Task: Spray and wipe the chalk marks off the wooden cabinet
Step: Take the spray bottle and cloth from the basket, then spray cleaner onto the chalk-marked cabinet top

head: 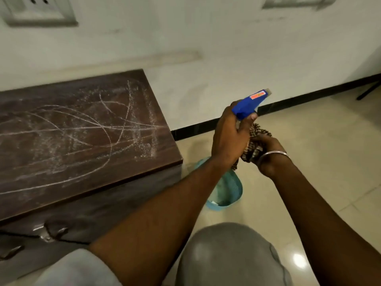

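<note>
**Hidden From You**

Your left hand [228, 139] covers the spray bottle [250, 103] below its head. Your right hand [268, 156] buries most of the cloth [258, 131]. The cabinet [82, 141] runs off the left edge; your forearm hides part of the basket [227, 193].

I look down on a glossy beige tiled floor [321, 166]; at my left the dark wooden cabinet [51, 162] stands on it against the wall, its flat top scrawled all over with white chalk marks [99, 126]. Just beside the cabinet's right end a teal mesh basket [228, 193] sits on the tiles, and at the far right edge I make out a thin black leg [368, 91] resting on the floor.
</note>
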